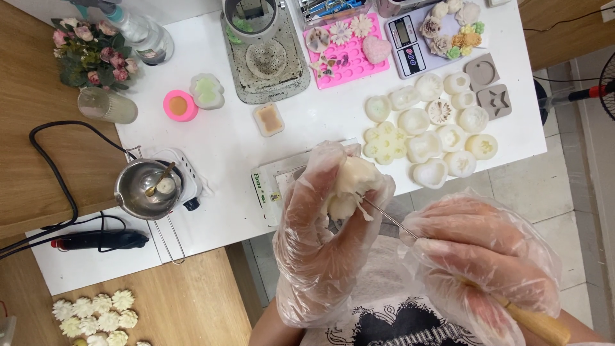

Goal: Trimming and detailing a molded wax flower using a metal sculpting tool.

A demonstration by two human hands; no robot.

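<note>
Both gloved hands up off the table, working a wax piece just past its near edge.

Your left hand (320,237) is curled, fingers pinching the cream wax piece (351,186). Your right hand (480,269) is closed around the wooden-handled needle tool (410,232); its tip touches the piece's right side. The white table (224,141) edge runs right behind the piece. The cluster of translucent moulds (426,131) sits near the edge, just behind your left fingertips. The steel pot (144,189) on its burner is well apart to the left. Open floor lies right of your right hand.
</note>
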